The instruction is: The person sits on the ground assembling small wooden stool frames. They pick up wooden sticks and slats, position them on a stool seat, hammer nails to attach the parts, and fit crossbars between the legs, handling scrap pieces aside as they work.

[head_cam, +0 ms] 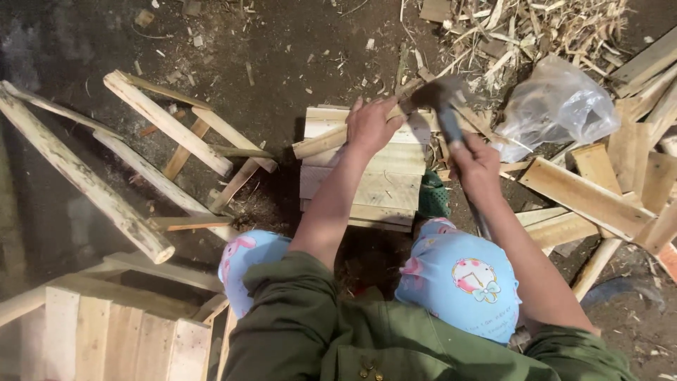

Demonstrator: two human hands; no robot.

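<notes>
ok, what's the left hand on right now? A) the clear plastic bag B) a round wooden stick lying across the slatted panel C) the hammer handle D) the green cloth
B: the left hand presses down on a round wooden stick laid across the slatted panel, while the right hand grips the hammer.

A single head-worn camera looked steeply down from close above the person's knees [458, 279], facing the dirt floor [282, 56] ahead; no second view shared the scene.

Pale rough-sawn wood slats [363, 176] — dark metal hammer head [436, 92] — glossy clear plastic bag [557, 106].
</notes>
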